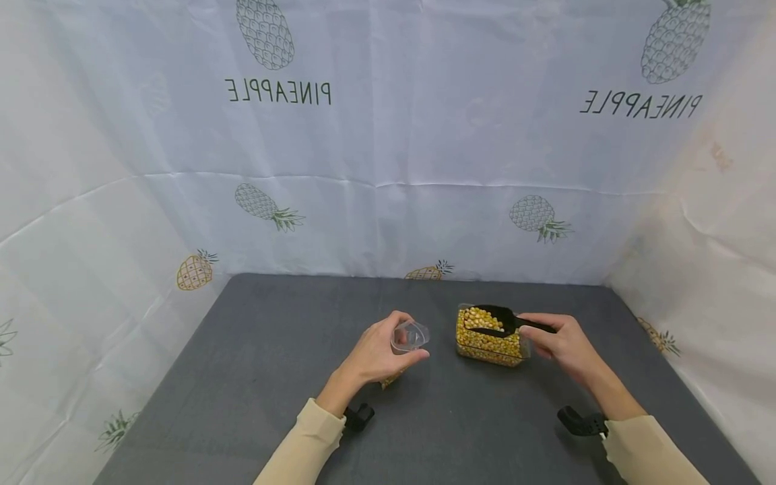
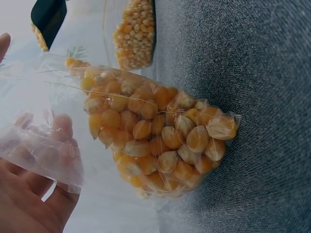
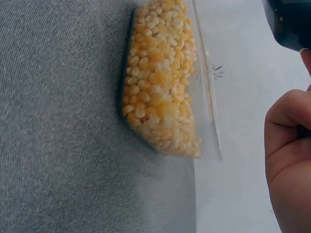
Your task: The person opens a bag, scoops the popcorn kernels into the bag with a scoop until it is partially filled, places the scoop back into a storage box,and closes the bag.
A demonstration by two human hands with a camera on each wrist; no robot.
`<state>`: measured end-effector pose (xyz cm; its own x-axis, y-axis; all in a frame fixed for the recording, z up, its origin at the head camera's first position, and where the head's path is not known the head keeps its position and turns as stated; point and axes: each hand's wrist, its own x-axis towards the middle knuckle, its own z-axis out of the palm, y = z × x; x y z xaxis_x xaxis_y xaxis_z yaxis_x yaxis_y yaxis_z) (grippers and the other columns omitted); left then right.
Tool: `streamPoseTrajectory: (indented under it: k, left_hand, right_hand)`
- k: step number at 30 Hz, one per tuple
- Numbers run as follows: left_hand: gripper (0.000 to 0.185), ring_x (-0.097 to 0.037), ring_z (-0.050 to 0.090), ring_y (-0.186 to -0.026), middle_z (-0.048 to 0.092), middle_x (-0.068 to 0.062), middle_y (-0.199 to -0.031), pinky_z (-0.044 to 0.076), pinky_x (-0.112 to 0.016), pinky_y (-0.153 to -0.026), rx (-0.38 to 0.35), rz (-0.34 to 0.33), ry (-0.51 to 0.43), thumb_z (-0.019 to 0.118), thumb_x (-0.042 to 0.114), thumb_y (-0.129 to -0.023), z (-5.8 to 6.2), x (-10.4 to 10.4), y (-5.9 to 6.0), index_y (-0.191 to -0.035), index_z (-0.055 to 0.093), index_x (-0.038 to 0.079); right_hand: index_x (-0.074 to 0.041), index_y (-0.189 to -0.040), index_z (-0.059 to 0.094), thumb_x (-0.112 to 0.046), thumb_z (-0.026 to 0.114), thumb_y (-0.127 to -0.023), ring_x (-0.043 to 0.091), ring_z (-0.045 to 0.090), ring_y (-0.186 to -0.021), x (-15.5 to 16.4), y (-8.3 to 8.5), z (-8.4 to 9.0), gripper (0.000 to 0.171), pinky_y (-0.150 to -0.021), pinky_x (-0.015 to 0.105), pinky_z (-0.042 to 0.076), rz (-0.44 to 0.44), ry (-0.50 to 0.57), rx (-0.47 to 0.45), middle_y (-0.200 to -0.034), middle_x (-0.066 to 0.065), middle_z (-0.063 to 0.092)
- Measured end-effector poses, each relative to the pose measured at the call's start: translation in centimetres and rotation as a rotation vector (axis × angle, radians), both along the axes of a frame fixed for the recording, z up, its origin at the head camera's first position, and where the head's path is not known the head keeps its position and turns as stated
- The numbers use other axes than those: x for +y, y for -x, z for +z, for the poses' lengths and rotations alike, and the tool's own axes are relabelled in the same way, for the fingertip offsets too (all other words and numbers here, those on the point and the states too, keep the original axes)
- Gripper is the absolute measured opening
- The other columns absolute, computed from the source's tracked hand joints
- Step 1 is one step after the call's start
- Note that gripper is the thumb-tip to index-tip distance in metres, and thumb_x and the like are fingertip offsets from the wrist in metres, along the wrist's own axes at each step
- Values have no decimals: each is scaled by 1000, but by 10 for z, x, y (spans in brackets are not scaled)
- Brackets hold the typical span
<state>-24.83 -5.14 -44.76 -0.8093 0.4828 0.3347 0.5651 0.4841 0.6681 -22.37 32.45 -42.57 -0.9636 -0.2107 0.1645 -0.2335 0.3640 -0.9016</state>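
The writing that can be read is the word "PINEAPPLE" (image 1: 278, 92), which stands twice, mirrored, on the white curtain (image 1: 424, 141) behind the grey worktop (image 1: 273, 357). Each word sits below an outlined pineapple (image 1: 265, 34); further down are more pineapples, some drawn in yellow.

The left hand (image 1: 372, 350) is curved around the mouth of a clear plastic bag (image 1: 409, 337), thumb and fingers set apart so that the top gapes. Yellow corn (image 2: 155, 136) fills the bottom of the bag, which hangs down to the worktop or just above it; I cannot tell whether it touches.

The right hand (image 1: 566, 343) is closed round the handle of a black scoop (image 1: 504, 315), with the blade over a clear box (image 1: 525, 347). Kernels show at the scoop's edge in the left wrist view. The box stands on the worktop to the right of the bag, apart from it, and holds a deep heap of loose corn. Both arms wear cream sleeves (image 1: 306, 441) and black straps (image 1: 360, 417) at the wrist.
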Motion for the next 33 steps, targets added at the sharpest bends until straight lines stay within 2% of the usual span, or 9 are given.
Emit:
streamPoseTrajectory:
  k: [4,12,19,29,33]
  left_hand:
    - [57,-6,54,-71,55,10,-85,47,-28,-65,0,-2,3,74,50,-90,0,0,0,-131,57,14]
    - [57,-6,53,-72,54,10,-86,47,-28,-65,-1,-1,8,74,51,-89,-1,0,1,-130,57,14]
    - [58,-7,53,-72,55,9,-86,47,-29,-66,-4,3,16,74,52,-89,0,0,0,-131,57,15]
    - [62,-7,55,-74,56,9,-87,48,-29,-67,-10,4,25,75,54,-88,0,1,0,-132,57,14]
    - [63,-7,54,-74,56,9,-87,48,-29,-67,-9,1,30,75,54,-88,-1,1,0,-132,57,14]
  right_hand:
    - [16,-135,54,-9,60,-103,27,37,-46,-4,0,3,41,-51,42,41,26,-1,21,-54,2,40]
    - [13,-134,57,-10,61,-103,38,34,-49,-11,0,8,40,-51,43,40,56,6,14,-54,7,38]
    - [14,-134,57,-9,62,-102,36,35,-49,-18,3,14,39,-53,42,42,93,20,21,-55,12,38]
    - [14,-132,58,-9,62,-102,31,35,-48,-28,6,19,38,-51,40,43,125,18,24,-56,8,39]
    - [14,-132,58,-10,63,-102,34,34,-49,-32,6,21,39,-51,41,43,126,14,7,-56,9,40]
